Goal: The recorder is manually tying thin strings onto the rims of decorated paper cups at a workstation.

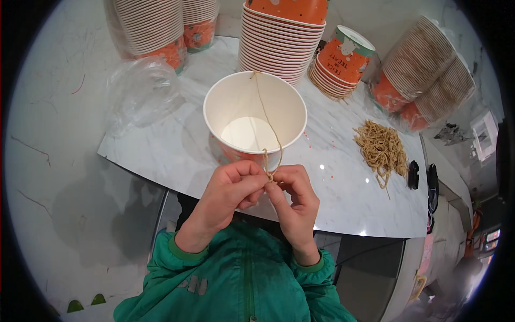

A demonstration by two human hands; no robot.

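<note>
A white-lined paper bucket [214, 107] with an orange outside stands upright near the table's front edge. A tan string [263, 104] runs from its far rim across the opening to the near rim, where it loops in front of the wall. Both hands meet at that loop, just outside the near rim. My left hand [230, 188] pinches the string between thumb and forefinger. From the other side, my right hand [294, 198] pinches the same string, thumb raised against the loop. The fingertips partly hide the crossing of the strands.
Behind the bucket rises a tall stack of paper buckets [279, 45]. A shorter upside-down stack [340, 64] stands right of it. Plastic-wrapped stacks [418, 70] are at both sides. A tangled string pile [381, 147] lies right, near a small black object [413, 175]. Crumpled clear plastic [142, 91] lies left.
</note>
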